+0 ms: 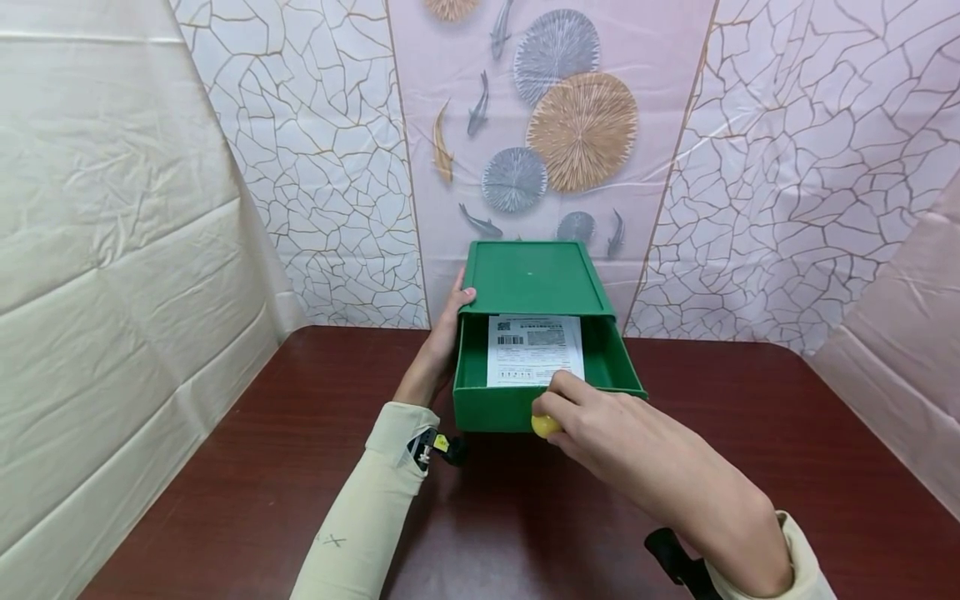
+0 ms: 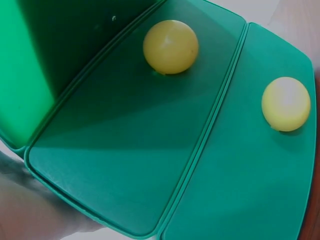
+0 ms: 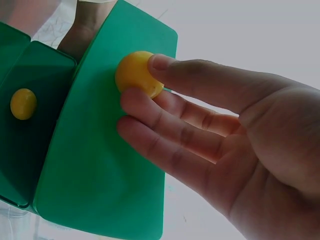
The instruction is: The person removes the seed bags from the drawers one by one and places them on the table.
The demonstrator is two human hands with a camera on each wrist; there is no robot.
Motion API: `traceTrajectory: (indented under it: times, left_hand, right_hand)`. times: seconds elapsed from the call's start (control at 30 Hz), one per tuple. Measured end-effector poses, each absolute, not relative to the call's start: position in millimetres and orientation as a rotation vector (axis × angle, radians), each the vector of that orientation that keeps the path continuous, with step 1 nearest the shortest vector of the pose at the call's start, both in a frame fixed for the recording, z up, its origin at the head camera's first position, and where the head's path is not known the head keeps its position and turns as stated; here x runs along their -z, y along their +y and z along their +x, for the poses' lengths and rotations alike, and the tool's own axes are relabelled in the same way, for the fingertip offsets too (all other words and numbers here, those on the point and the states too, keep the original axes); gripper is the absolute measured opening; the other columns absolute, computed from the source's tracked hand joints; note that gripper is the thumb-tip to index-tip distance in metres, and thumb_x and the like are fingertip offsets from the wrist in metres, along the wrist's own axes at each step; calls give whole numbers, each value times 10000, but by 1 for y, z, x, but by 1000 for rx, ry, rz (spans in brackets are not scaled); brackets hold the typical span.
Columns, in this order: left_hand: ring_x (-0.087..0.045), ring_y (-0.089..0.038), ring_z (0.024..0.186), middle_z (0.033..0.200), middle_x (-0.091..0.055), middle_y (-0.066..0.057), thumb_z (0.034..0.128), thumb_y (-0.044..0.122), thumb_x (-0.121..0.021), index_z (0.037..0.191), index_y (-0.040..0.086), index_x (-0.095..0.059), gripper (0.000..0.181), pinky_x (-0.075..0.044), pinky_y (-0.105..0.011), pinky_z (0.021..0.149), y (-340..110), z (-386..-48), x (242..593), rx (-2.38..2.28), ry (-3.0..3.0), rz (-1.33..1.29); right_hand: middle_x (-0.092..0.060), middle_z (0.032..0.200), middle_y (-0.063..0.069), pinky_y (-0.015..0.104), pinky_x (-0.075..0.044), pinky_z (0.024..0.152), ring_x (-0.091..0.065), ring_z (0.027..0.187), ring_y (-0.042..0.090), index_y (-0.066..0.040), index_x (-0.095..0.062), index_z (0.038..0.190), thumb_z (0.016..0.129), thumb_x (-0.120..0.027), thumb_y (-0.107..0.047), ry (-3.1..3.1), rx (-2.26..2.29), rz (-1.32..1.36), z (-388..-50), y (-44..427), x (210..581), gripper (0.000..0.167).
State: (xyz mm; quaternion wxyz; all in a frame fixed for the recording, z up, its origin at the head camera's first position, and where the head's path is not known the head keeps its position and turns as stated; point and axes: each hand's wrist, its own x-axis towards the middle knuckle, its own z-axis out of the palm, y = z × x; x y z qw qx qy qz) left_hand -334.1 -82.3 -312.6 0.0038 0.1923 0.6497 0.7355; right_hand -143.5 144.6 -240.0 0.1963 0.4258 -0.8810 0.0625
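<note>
A printed sheet, bearing a barcode and a square code (its fine print too small to read), lies inside the pulled-out top drawer of a green cabinet. The drawer's front and yellow knob face the person; its pull runs straight away from them. The right hand pinches that knob; the left hand rests against the cabinet's left side, thumb at the top edge. Below are 2 more knobs.

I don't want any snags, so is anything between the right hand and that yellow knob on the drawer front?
Nothing visible: the right hand pinches the yellow knob directly. The left hand is at the green box's left side, not between them.
</note>
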Motion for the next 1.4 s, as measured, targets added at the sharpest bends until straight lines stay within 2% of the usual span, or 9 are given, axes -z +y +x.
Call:
traceTrajectory:
  times: [0.2, 0.37, 0.53, 0.7, 0.93, 1.03, 1.23, 1.4]
  left_hand:
    - [-143, -313, 1589, 1775, -6, -22, 1015, 516, -409, 1707, 369, 27, 831, -200, -613, 1232, -81, -332, 313, -2308, 2053, 576]
    - [-118, -297, 1598, 1776, -5, -8, 1017, 507, -398, 1710, 360, 13, 819, -181, -616, 1236, -80, -333, 313, -2316, 2067, 590]
    - [-108, -288, 1600, 1776, 1, -2, 1019, 505, -399, 1710, 358, 12, 818, -173, -616, 1239, -82, -333, 312, -2326, 2070, 604]
    - [-124, -300, 1595, 1775, 1, -14, 1018, 508, -402, 1709, 358, 20, 824, -185, -615, 1237, -81, -334, 311, -2323, 2056, 638]
    - [-110, -313, 1599, 1775, 18, -34, 1009, 508, -397, 1711, 324, 45, 850, -184, -613, 1242, -80, -335, 317, -2322, 2047, 649]
    - [-96, -318, 1605, 1776, 31, -38, 1016, 500, -390, 1710, 315, 60, 847, -176, -612, 1247, -78, -335, 319, -2313, 2038, 644]
    - [-105, -326, 1605, 1777, 23, -35, 1020, 511, -393, 1710, 330, 49, 839, -173, -613, 1246, -77, -335, 314, -2319, 2046, 629]
    - [-119, -325, 1599, 1776, 15, -48, 1018, 490, -388, 1711, 323, 47, 836, -185, -607, 1243, -80, -333, 313, -2326, 2052, 623]
  right_hand:
    - [-503, 924, -63, 154, -447, 573, -507, 657, -8, -151, -681, 994, 944, -799, -83, -2446, -172, 1178, -143, 144, 241, 145]
    - [-526, 956, -62, 155, -446, 571, -490, 616, -16, -139, -709, 1041, 948, -794, -75, -2471, -222, 1186, -143, 145, 241, 141]
    - [-544, 975, -70, 160, -473, 603, -525, 669, -8, -156, -720, 1059, 961, -782, -83, -2479, -237, 1212, -145, 146, 238, 137]
    - [-572, 970, -87, 180, -497, 630, -544, 742, 3, -188, -725, 1041, 912, -828, -72, -2388, -251, 1210, -145, 152, 236, 202]
    - [-549, 949, -125, 180, -431, 577, -458, 701, -8, -234, -705, 1039, 858, -882, -107, -2314, -269, 1161, -141, 157, 235, 283]
    - [-550, 958, -146, 182, -445, 589, -471, 713, -15, -250, -715, 1058, 856, -886, -114, -2324, -297, 1146, -141, 158, 235, 298]
    - [-603, 974, -135, 197, -514, 647, -558, 770, 3, -215, -743, 1057, 807, -916, -78, -2243, -334, 1153, -146, 159, 235, 334]
    - [-601, 963, -146, 196, -516, 673, -576, 782, 3, -202, -752, 1029, 811, -908, -83, -2199, -369, 1135, -149, 157, 236, 294]
